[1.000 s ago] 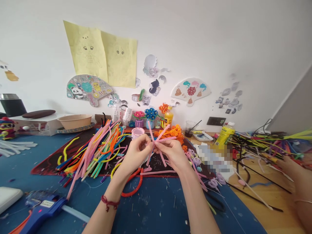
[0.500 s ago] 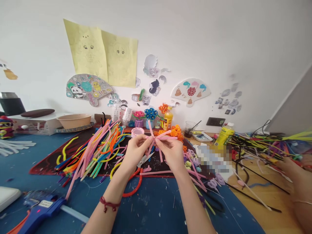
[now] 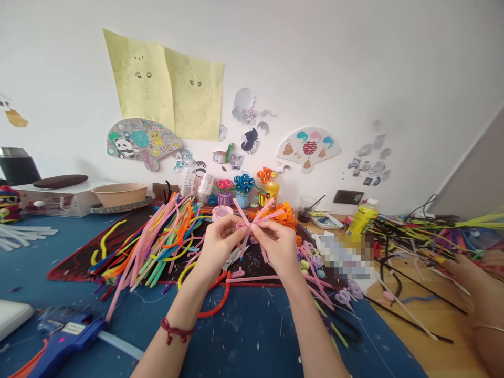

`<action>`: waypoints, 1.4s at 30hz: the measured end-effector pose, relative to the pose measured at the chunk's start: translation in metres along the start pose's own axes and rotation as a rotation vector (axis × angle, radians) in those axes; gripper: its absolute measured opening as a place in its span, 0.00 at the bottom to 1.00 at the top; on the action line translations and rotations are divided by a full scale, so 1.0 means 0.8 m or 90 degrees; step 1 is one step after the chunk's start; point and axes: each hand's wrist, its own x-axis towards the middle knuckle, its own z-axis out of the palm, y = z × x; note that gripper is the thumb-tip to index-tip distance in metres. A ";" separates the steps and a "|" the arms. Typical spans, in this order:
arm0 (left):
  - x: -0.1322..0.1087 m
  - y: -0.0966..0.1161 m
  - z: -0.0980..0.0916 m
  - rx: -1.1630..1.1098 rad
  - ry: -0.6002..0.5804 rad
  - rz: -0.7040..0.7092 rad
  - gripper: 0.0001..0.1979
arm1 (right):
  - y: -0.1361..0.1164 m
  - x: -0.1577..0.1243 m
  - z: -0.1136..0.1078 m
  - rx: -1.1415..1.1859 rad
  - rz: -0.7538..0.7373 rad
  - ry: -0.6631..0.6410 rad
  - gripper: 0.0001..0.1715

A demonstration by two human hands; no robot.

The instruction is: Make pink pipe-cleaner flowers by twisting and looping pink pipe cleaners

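Between my hands is a bunch of pink pipe cleaners [image 3: 264,211], crossed at the middle with their ends fanning outward. My left hand [image 3: 222,240] pinches the crossing from the left, and my right hand [image 3: 277,242] pinches it from the right, fingertips nearly touching. Scissors with red handles [image 3: 225,294] lie on the mat under my left wrist. Left of my hands is a pile of colourful pipe cleaners [image 3: 147,236]. Loose pink pipe cleaners [image 3: 255,279] rest below my hands.
A blue glue gun [image 3: 69,338] lies front left. Pipe-cleaner flowers [image 3: 244,184], an orange bottle [image 3: 271,188] and a cup [image 3: 309,207] stand at the back. A yellow bottle [image 3: 362,218] is further right. Another person's hand [image 3: 468,275] is at the far right.
The pink bunch has turned between my fingers, so its ends point in different directions. My hands have barely moved. The other person's hand at the right has shifted slightly.
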 end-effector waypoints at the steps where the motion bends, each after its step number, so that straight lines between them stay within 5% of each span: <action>1: -0.001 0.001 0.000 0.008 0.008 -0.004 0.09 | -0.001 0.000 0.000 -0.001 0.003 -0.002 0.10; 8: -0.001 -0.007 0.000 0.100 0.044 0.052 0.07 | -0.004 0.001 -0.004 -0.045 0.002 0.014 0.08; 12: -0.003 -0.009 -0.003 0.289 0.020 0.241 0.05 | -0.005 0.003 -0.007 -0.016 0.052 0.023 0.09; 15: -0.006 -0.007 -0.009 0.479 -0.081 0.406 0.11 | -0.003 0.005 -0.008 0.028 0.101 0.016 0.10; 17: -0.007 -0.006 -0.014 0.586 -0.155 0.468 0.13 | -0.002 0.006 -0.008 0.059 0.123 0.010 0.11; 19: -0.007 -0.007 -0.015 0.619 -0.142 0.488 0.13 | -0.002 0.006 -0.008 0.061 0.112 0.003 0.11; 21: -0.005 -0.010 -0.013 0.580 -0.050 0.448 0.10 | -0.003 0.006 -0.007 0.028 0.066 0.003 0.10; 24: 0.000 -0.012 -0.006 0.421 0.056 0.249 0.05 | -0.004 0.004 -0.005 -0.037 -0.020 0.030 0.08; 28: 0.004 -0.005 -0.002 0.051 -0.018 -0.032 0.12 | -0.006 0.000 -0.003 -0.127 -0.145 0.052 0.08; 31: 0.002 0.000 -0.002 -0.150 -0.054 -0.132 0.14 | -0.010 -0.002 -0.002 -0.184 -0.210 0.054 0.09; 36: -0.001 -0.004 0.004 -0.168 -0.010 -0.147 0.12 | -0.013 -0.003 -0.001 -0.242 -0.248 0.029 0.10; 42: -0.003 -0.007 0.007 0.072 0.018 0.042 0.09 | -0.005 0.000 -0.004 -0.125 -0.129 0.022 0.09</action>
